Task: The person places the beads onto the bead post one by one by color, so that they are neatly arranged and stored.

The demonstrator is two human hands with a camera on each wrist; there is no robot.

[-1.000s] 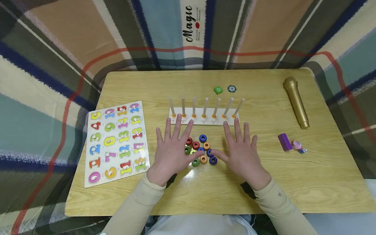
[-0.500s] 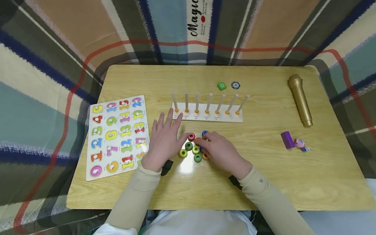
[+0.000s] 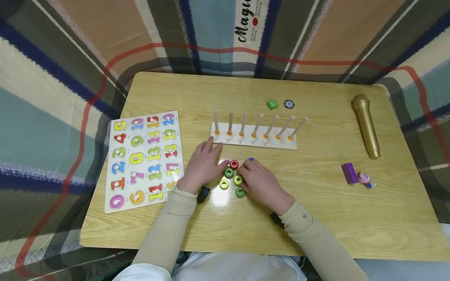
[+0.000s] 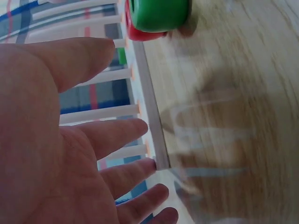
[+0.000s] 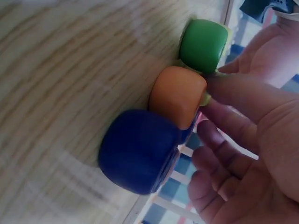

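Several coloured ring beads lie in a loose cluster mid-table. In the head view a red bead, a green bead and a yellow-green bead show left of my right hand. That hand reaches down over the cluster with bent fingers, hiding some beads; I cannot tell whether it pinches one. The right wrist view shows its thumb beside an orange bead, near a dark blue bead and a green one. My left hand has its fingers extended, fingertips close to the left end of the white peg stand.
A number puzzle board lies at left. Behind the peg stand are a green block and a round chip. To the right lie a gold microphone-shaped object, a purple block and a small pink figurine.
My right hand has moved left from spread beside the beads to over them, fingers bending. The left hand has shifted slightly left, its fingers still extended. The head view has tilted slightly.
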